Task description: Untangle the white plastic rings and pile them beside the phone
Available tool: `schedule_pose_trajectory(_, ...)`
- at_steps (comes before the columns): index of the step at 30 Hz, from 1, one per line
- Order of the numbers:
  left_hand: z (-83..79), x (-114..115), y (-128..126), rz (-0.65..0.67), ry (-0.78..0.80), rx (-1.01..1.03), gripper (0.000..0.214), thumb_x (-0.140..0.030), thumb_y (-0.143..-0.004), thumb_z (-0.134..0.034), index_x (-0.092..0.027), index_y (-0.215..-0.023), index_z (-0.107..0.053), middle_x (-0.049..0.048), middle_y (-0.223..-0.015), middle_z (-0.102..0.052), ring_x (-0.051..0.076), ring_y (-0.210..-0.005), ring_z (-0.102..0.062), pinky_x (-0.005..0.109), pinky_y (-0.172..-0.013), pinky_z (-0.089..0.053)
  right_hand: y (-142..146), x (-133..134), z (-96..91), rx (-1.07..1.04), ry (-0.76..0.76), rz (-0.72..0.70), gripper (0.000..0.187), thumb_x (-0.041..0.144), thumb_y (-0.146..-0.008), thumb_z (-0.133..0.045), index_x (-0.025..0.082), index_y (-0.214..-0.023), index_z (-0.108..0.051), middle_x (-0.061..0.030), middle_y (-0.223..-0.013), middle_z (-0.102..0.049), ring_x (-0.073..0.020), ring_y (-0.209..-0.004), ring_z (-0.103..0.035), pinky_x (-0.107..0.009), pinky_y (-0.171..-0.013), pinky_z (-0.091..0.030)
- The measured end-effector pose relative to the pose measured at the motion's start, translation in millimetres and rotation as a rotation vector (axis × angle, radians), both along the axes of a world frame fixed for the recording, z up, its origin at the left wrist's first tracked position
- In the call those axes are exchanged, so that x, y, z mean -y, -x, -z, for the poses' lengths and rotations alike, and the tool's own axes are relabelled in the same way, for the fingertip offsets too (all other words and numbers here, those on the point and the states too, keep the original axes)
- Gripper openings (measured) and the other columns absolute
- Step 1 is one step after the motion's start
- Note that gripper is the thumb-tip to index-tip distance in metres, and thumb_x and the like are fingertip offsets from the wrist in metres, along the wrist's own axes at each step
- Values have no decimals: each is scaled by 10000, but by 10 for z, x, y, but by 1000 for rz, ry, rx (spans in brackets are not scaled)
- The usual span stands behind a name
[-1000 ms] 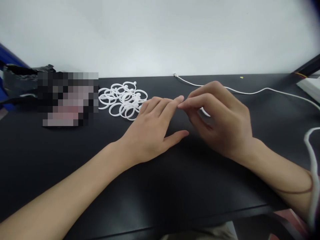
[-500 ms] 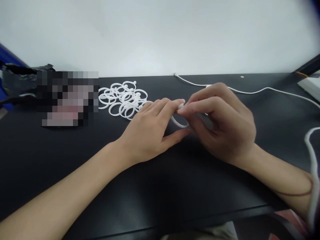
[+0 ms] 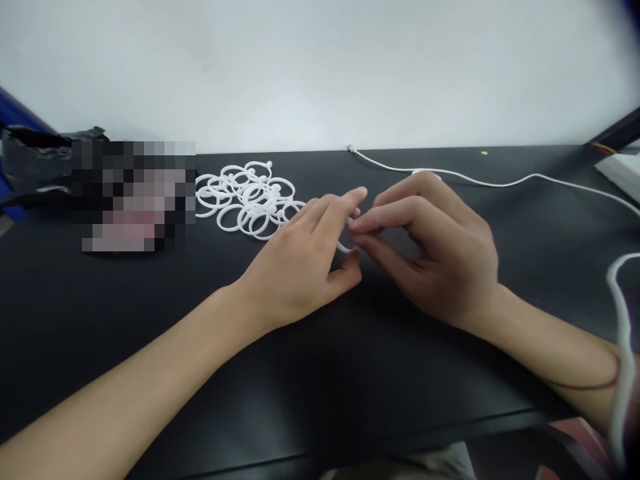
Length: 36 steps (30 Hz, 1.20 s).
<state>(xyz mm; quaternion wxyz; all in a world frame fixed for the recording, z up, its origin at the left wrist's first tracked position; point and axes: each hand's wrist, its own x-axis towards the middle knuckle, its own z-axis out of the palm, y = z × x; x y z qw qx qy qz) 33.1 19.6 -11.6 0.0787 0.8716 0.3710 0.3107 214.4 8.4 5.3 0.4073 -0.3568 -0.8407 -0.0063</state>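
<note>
A white plastic ring (image 3: 343,247) is between my two hands, over the middle of the black table; only part of its curve shows. My right hand (image 3: 440,253) pinches its edge between thumb and forefinger. On the other side, my left hand (image 3: 300,267) has its thumb bent in against the ring, fingers reaching forward over it; the fingers hide much of the ring. Just beyond the left hand lies a heap of similar white rings (image 3: 231,217), with small round knobs.
A thin white cable (image 3: 493,183) runs along the back of the table (image 3: 310,400), near the pale wall. Behind my right hand a white object (image 3: 426,175) is partly hidden. A black plastic bag (image 3: 37,160) and a blurred-out item (image 3: 133,207) lie at left. A thick white cord (image 3: 621,333) hangs at right.
My right hand has shifted slightly left and lower, its fingertips moving from the ring's knob to its side. My left thumb has bent inward onto the ring.
</note>
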Motion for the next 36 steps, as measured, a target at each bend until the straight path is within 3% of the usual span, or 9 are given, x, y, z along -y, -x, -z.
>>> schedule_pose_trajectory(4, 5, 8, 2, -9, 11, 17, 600, -179, -845, -548, -232, -1414, -369, 65, -1324, -582, 261, -1201, -582, 426, -1010, -513, -11, -24, 16, 28, 101, 19, 105, 269, -905, -622, 229, -1002, -632, -49, -966, -629, -161, -776, -623, -332, -710, -556)
schedule_pose_trajectory(8, 5, 12, -4, -7, 10, 17, 620, -181, -842, -555, -233, -1427, -356, 67, -1341, -575, 255, -1184, -596, 415, -1002, -519, -12, -37, 25, 24, 165, -4, 81, 272, -908, -619, 220, -970, -624, -26, -875, -635, -150, -739, -623, -302, -676, -546)
schedule_pose_trajectory(11, 10, 10, -7, 3, 6, 19, 609, -170, -845, -545, -230, -1423, -362, 63, -1322, -589, 250, -1187, -592, 415, -1004, -518, -5, -31, 20, 4, 155, -25, 29, 236, -912, -612, 212, -904, -627, -21, -847, -646, -144, -736, -628, -283, -667, -530)
schedule_pose_trajectory(28, 24, -16, 8, 38, -42, -20, 320, -238, -945, -515, -160, -1255, -517, 92, -1185, -643, 231, -1116, -601, 410, -969, -506, 13, -41, 8, -61, 129, -31, 166, 151, -902, -592, 223, -753, -580, 9, -751, -659, -128, -660, -618, -267, -596, -503)
schedule_pose_trajectory(33, 21, -21, -1, 50, -30, -32, 310, -237, -947, -512, -163, -1248, -515, 89, -1193, -637, 230, -1123, -594, 400, -984, -495, 1, -48, 15, -60, 124, -38, 152, 165, -883, -632, 214, -747, -585, 14, -739, -653, -115, -632, -594, -257, -577, -486)
schedule_pose_trajectory(36, 15, -37, 8, 32, -36, -40, 314, -229, -950, -500, -152, -1254, -518, 93, -1198, -630, 229, -1130, -587, 395, -992, -492, -23, -68, 28, 1, 113, 13, 72, 255, -891, -650, 204, -847, -625, 5, -766, -667, -123, -637, -605, -260, -586, -492)
